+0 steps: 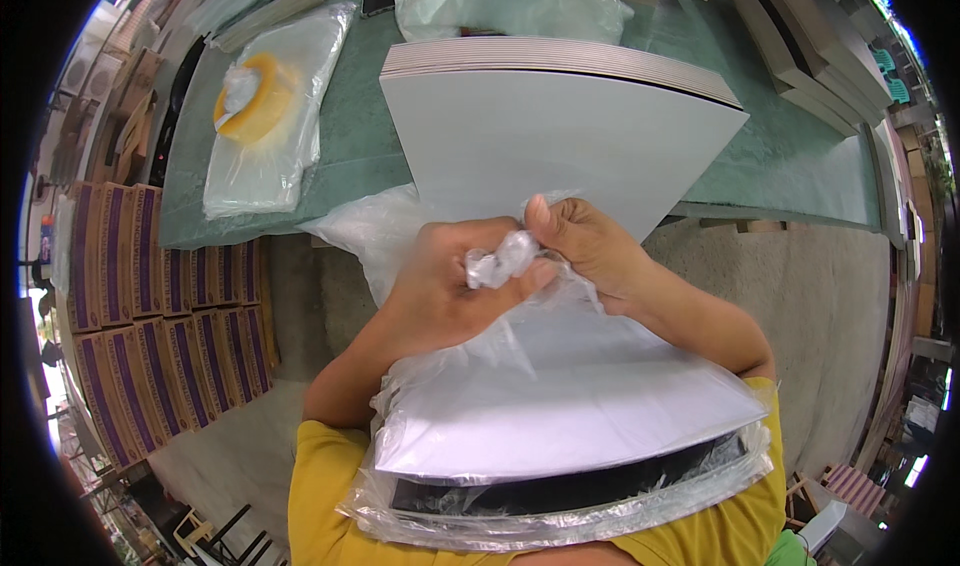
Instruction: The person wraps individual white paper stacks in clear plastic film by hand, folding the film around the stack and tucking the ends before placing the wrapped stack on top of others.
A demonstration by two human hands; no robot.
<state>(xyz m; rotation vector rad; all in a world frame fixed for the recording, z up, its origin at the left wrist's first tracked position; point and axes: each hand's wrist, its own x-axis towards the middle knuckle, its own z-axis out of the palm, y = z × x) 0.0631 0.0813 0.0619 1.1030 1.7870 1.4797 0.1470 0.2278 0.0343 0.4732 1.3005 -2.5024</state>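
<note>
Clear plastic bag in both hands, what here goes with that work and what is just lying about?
In use: left hand, right hand, clear plastic bag, bagged sheets.

Lying about: sheet stack, tape roll, green table, purple-striped cartons.

Green-topped work table [360, 146] with stock on it.
Stack of grey boards [560, 136] at centre; clear bag with yellow tape roll [262, 106] at 9 o'clock of stack; crumpled clear plastic bag [500, 1] at 12; more board stacks [800, 46] at 2.

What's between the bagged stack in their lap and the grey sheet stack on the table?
In the head view, both hands, left and right, gripping the twisted bag neck, lie between the bagged stack and the grey stack.
</note>
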